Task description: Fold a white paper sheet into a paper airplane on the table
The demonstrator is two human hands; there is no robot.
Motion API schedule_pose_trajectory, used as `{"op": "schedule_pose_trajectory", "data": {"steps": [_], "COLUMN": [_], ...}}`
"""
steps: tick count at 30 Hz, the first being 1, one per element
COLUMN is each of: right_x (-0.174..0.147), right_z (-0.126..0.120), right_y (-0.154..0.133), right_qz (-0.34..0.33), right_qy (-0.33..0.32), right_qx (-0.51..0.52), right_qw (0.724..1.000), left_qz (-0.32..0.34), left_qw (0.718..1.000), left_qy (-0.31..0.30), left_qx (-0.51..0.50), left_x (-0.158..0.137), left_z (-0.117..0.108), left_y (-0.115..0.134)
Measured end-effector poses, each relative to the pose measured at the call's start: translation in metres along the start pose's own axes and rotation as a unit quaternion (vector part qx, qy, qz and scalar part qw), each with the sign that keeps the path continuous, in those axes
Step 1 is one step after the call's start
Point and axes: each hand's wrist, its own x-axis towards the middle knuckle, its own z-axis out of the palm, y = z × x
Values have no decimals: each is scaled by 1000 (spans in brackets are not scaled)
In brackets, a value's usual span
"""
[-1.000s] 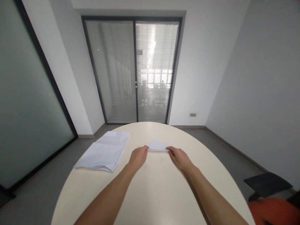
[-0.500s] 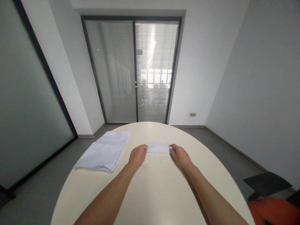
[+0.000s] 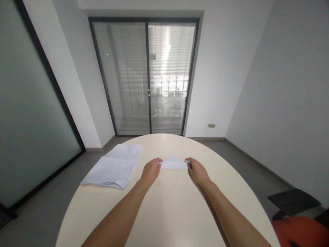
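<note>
A small folded sheet of paper (image 3: 173,163), white with a straight near edge and a peak pointing away from me, is held between my hands over the table. My left hand (image 3: 151,171) pinches its left end between thumb and fingers. At the opposite end, my right hand (image 3: 198,171) grips the paper the same way, its fingertips curled round the corner. Whether the paper rests on the tabletop or is slightly lifted, I cannot tell.
Several larger white sheets (image 3: 115,166), creased and stacked, lie at the left edge of the round cream table (image 3: 169,212). An orange and black chair (image 3: 300,226) stands at the lower right. Beyond the table is a glass door (image 3: 123,82) with blinds.
The peak of the folded paper looks sharper and its near strip flatter. Both hands keep their grip and have shifted only slightly.
</note>
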Motion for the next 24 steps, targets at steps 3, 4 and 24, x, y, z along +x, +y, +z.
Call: {"op": "schedule_pose_trajectory", "data": {"steps": [3,4,24], "right_x": [0,0,-12], "right_z": [0,0,-9], "right_y": [0,0,-34], "right_qz": [-5,-6,-137], "right_qy": [-2,-1,-65], "right_qx": [0,-2,-15], "right_qw": [1000,1000,988], "left_qz": [1,2,84], "left_qw": [1000,1000,994], "left_qy": [-4,-4,-68], "left_qx": [8,12,32], "left_x": [0,-1,-1], "left_z": [0,0,4], "left_y": [0,1,4]}}
